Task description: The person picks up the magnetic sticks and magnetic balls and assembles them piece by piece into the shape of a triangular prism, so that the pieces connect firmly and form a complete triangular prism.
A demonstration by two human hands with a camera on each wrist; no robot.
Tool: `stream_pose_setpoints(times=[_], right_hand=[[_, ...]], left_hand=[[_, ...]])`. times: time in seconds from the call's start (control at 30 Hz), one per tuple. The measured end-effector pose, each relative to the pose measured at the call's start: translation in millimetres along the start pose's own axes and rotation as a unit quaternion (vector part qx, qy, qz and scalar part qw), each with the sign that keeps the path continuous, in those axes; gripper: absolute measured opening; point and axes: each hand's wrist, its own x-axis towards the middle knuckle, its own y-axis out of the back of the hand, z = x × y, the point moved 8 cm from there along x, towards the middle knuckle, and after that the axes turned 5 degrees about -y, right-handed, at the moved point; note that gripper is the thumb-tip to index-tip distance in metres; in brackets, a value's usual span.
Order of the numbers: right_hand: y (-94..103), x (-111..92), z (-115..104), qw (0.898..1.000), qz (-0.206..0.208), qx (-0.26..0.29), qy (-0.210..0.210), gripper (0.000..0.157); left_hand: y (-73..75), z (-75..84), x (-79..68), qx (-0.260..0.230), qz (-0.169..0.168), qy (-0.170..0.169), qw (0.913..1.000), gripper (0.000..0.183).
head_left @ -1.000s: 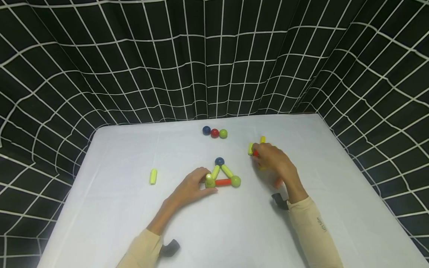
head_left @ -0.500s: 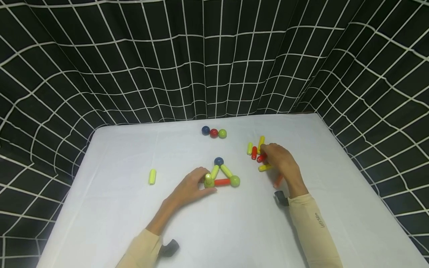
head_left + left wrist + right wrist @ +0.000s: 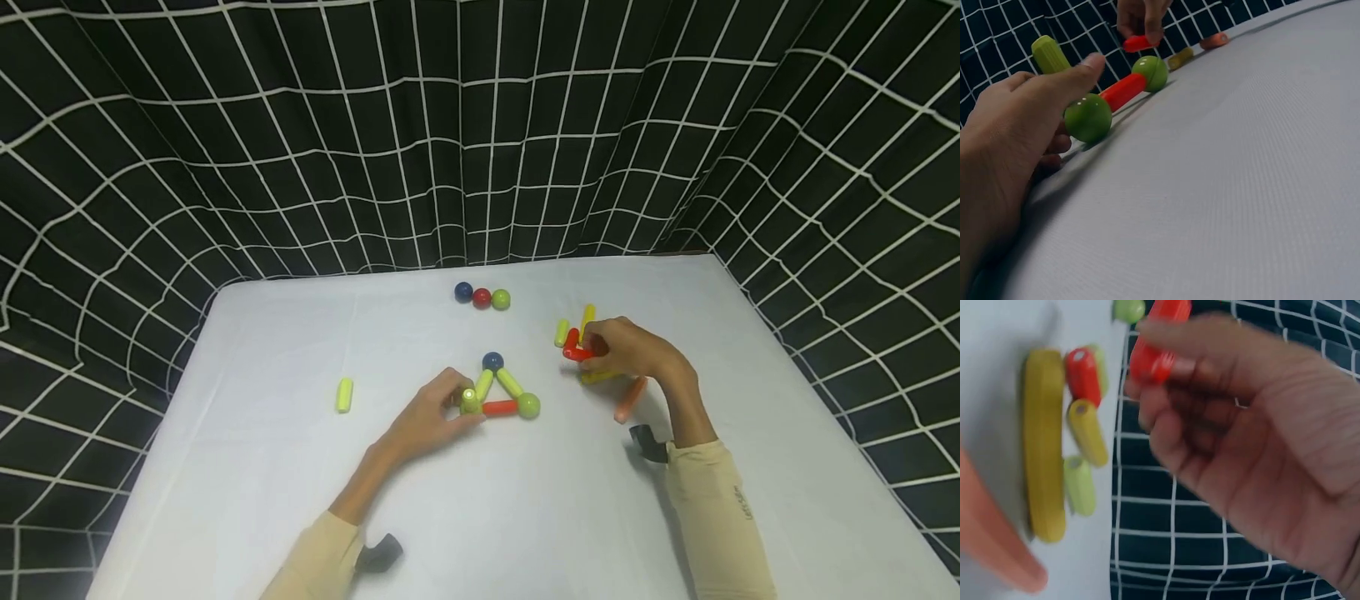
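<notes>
My left hand (image 3: 431, 417) holds the green ball (image 3: 1088, 119) at the near-left corner of a small triangle, thumb on the near side. From that ball rises a yellow-green rod (image 3: 1050, 55). A red rod (image 3: 499, 407) joins it to another green ball (image 3: 528, 406); two yellow-green rods run to a blue ball (image 3: 492, 361) at the far corner. Over the rod pile on the right, my right hand (image 3: 633, 346) pinches a red rod (image 3: 1160, 344) between thumb and fingers, lifted off the table in the right wrist view.
By the right hand lie a long yellow rod (image 3: 1044, 450), a shorter yellow rod (image 3: 1088, 431), another red rod (image 3: 1084, 375), a yellow-green rod (image 3: 562, 332) and an orange rod (image 3: 631, 400). Blue, red and green balls (image 3: 482, 298) line the back. One yellow-green rod (image 3: 344, 395) lies left.
My right hand has shifted slightly right and now holds a red rod from the pile, turned crosswise. The orange rod shows more fully. My left hand stays at the triangle.
</notes>
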Motion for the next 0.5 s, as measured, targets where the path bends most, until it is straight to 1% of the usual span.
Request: stream_pose_setpoints(times=[0.07,0.13,0.23,0.3,0.43,0.5], right_hand=[[-1.6,-1,-11,0.999,-0.008,0.028,0.044,0.018],[-6.2,-2,-21,0.995,-0.025,0.043,0.089,0.021],[-14.9,-3,-34,0.988,-0.057,0.054,0.131,0.026],[-20.5,-3,-41,0.985,-0.074,0.055,0.145,0.025],[-31.5,-2,-55,0.978,-0.1,0.073,0.168,0.019],[-37.7,-1,-60,0.975,-0.114,0.082,0.173,0.017]], left_hand=[[1.9,0.2,0.7,-0.018,0.008,-0.007,0.9998,0.024],[4.2,1.3,1.1,-0.028,0.012,-0.014,0.9994,0.018],[5.4,2.4,1.6,-0.029,0.014,-0.031,0.999,0.015],[5.5,3.1,1.7,-0.027,0.018,-0.044,0.9985,0.014],[4.9,5.6,1.8,-0.026,0.027,-0.065,0.9972,0.015],[4.7,7.1,2.1,-0.025,0.028,-0.066,0.9971,0.015]])
